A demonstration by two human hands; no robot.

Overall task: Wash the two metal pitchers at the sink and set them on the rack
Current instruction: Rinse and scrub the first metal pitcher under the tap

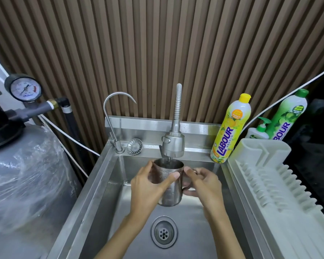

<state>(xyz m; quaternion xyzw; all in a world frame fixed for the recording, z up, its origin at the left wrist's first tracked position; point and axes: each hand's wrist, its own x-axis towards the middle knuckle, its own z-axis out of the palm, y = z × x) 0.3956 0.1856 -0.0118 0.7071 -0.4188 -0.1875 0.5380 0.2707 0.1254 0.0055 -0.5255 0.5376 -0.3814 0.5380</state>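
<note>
One metal pitcher (169, 193) is held upright over the steel sink (101, 184), right under the spray head of the flexible tap (173, 144). A thin stream of water runs into its mouth. My left hand (148, 187) grips the pitcher's body from the left, thumb across its front. My right hand (204, 186) grips its handle on the right. The white dish rack (269, 182) stands to the right of the sink. A second pitcher is not in view.
A gooseneck filter tap (112, 120) and a loose strainer (134, 146) sit on the sink's back ledge. A yellow detergent bottle (230, 129), a green one (288, 114) and a pump bottle (258, 130) stand at back right. A wrapped tank (26, 184) with a pressure gauge (24, 89) is at left. The drain (164, 232) is below.
</note>
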